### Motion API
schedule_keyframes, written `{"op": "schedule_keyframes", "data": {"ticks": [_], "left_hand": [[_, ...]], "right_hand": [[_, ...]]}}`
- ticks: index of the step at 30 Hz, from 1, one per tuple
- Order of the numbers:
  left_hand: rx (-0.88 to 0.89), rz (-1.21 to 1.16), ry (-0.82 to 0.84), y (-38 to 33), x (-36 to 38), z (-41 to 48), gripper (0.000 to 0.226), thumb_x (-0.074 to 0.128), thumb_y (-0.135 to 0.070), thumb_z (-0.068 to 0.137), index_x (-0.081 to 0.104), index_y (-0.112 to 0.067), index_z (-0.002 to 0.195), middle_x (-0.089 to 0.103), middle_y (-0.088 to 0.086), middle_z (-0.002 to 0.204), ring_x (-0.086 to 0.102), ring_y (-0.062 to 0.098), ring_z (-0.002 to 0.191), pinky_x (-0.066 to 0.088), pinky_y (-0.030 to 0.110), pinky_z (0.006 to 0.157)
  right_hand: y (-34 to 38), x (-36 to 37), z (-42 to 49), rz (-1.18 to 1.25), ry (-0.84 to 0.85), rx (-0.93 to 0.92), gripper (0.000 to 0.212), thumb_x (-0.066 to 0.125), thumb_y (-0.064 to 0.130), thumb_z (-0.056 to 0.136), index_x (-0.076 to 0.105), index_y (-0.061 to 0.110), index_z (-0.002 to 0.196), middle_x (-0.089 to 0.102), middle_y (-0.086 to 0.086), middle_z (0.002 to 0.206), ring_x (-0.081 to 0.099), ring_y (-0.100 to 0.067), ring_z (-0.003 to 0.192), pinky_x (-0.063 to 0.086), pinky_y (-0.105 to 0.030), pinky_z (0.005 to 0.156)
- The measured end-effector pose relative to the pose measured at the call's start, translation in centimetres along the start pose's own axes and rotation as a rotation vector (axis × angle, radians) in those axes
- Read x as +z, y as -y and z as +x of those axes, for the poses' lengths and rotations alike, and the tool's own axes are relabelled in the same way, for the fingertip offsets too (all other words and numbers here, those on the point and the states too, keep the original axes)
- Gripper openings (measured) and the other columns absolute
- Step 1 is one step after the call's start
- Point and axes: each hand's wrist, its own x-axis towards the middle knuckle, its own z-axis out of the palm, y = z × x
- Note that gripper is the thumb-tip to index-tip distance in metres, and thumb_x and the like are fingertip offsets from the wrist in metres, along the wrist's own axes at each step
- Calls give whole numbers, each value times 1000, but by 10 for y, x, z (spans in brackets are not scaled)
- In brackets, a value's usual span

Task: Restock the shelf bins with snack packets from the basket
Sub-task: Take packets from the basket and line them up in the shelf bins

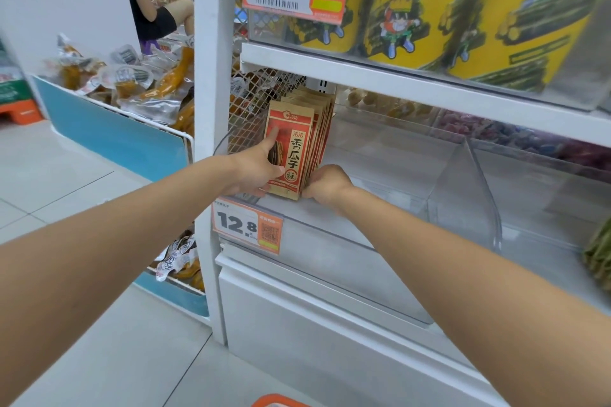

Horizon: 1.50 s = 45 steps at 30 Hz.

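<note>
Several sunflower seed packets [299, 152] stand in the shelf bin [334, 235] — left hand [256, 172] presses the front, right hand [327, 185] grips their edges.

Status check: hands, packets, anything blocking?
Left hand pressing front packet, forefinger straight. Right hand gripping packets at right edge. Packets upright at left end of bin. Nothing blocking.
</note>
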Motion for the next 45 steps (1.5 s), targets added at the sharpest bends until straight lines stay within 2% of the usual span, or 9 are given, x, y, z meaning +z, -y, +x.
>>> {"op": "schedule_keyframes", "data": {"ticks": [4, 7, 11, 17, 23, 32, 37, 41, 45], "left_hand": [[36, 43, -115, -13, 5, -18, 50, 53, -18, 99, 35, -22, 145, 61, 7, 124, 65, 22, 102, 59, 29, 77], [99, 50, -283, -24, 20, -42, 5, 58, -15, 96, 58, -11, 92, 64, 10, 83, 60, 20, 67, 51, 24, 55], [135, 46, -392, -32, 46, -72, 34, 63, -15, 88, 52, -17, 57, 54, 4, 57, 48, 18, 53, 44, 26, 68], [118, -31, -194, -34, 110, -139, 26, 67, -14, 87, 52, -15, 66, 55, 7, 62, 44, 17, 50, 34, 20, 44], [-29, 86, 59, 18, 188, -184, 25, 66, -14, 87, 54, -12, 65, 56, 8, 65, 43, 17, 51, 33, 18, 43], [-46, 542, 376, 77, 248, -194, 19, 59, -14, 92, 71, 0, 99, 70, 10, 89, 65, 14, 66, 44, 21, 55], [-18, 631, 390, 84, 248, -187, 16, 60, -14, 91, 71, -6, 101, 69, 4, 102, 62, 7, 62, 44, 20, 57], [-33, 644, 391, 90, 242, -182, 15, 61, -10, 90, 71, -6, 101, 70, 3, 90, 58, 4, 57, 41, 19, 51], [-64, 616, 380, 97, 235, -178, 7, 64, -8, 89, 70, -7, 92, 67, 9, 107, 64, 13, 66, 54, 29, 65]], "right_hand": [[0, -24, -25, -62, -131, -111, 9, 66, 11, 87, 59, 11, 93, 56, 0, 81, 55, -21, 89, 44, -26, 74], [-2, -42, -48, -54, -212, -200, 17, 69, 15, 85, 61, 14, 99, 56, 1, 86, 54, -16, 86, 39, -23, 72], [-6, -59, -97, -59, -376, -366, 13, 70, 11, 81, 62, 18, 87, 57, 4, 72, 54, -12, 71, 40, -20, 66], [-39, -69, -196, -116, -369, -448, 10, 66, 5, 81, 65, 14, 87, 56, 7, 68, 45, -4, 58, 34, -21, 62], [-122, -51, -287, -191, -156, -307, 13, 66, 6, 81, 66, 11, 93, 62, 4, 78, 47, 3, 57, 38, -24, 63], [-228, 8, -345, -361, 304, 48, 29, 49, 6, 91, 67, 10, 114, 67, -7, 116, 60, -25, 106, 48, -32, 88], [-249, 52, -347, -420, 320, 27, 32, 54, 14, 94, 61, 12, 125, 65, -10, 118, 61, -28, 105, 51, -39, 89], [-254, 52, -337, -435, 256, 33, 17, 67, 21, 87, 66, 16, 104, 65, -4, 101, 60, -22, 91, 49, -32, 76], [-257, 45, -337, -349, 260, 54, 16, 71, 20, 85, 58, 18, 93, 60, 2, 91, 56, -18, 84, 41, -28, 69]]}}
